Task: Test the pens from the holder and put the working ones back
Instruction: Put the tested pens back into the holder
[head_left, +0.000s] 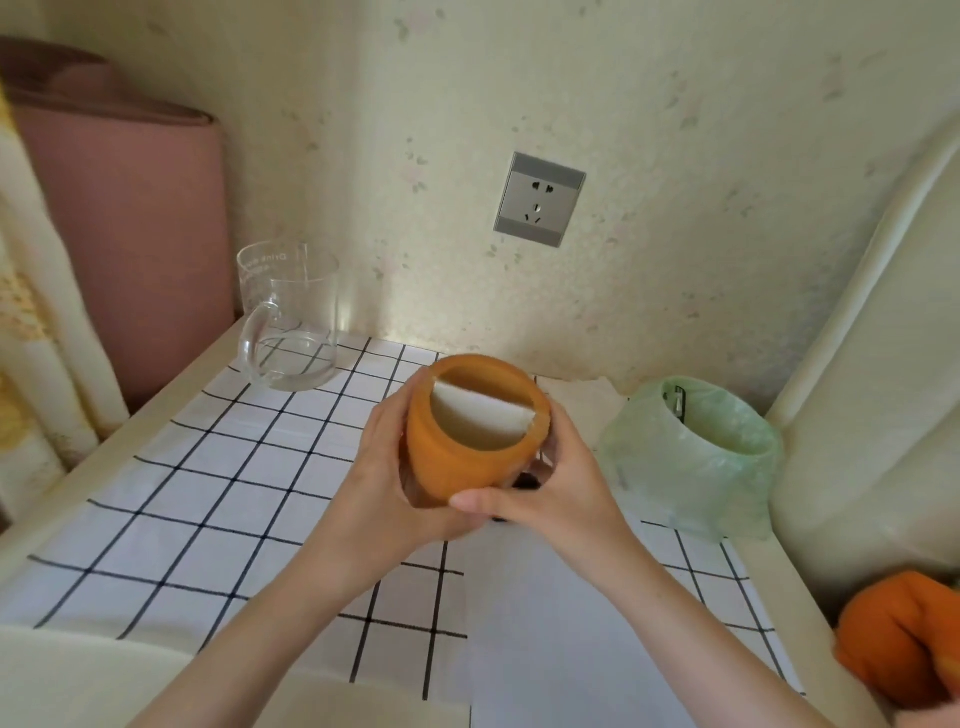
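An orange round pen holder (457, 462) with a white divider inside is lifted above the checked tablecloth, tilted so its opening faces me. No pens show inside it. My left hand (384, 467) grips its left side and my right hand (556, 493) grips its right side, thumb across the lower front. Small dark pieces (525, 481) peek out under my right hand; I cannot tell whether they are pens. A white sheet of paper (571, 623) lies on the table below my right forearm.
A clear glass mug (291, 322) stands at the back left of the table (156, 519). A small bin lined with a green bag (691, 457) sits at the right. An orange soft object (898, 634) lies at the far right edge. A wall socket (540, 200) is behind.
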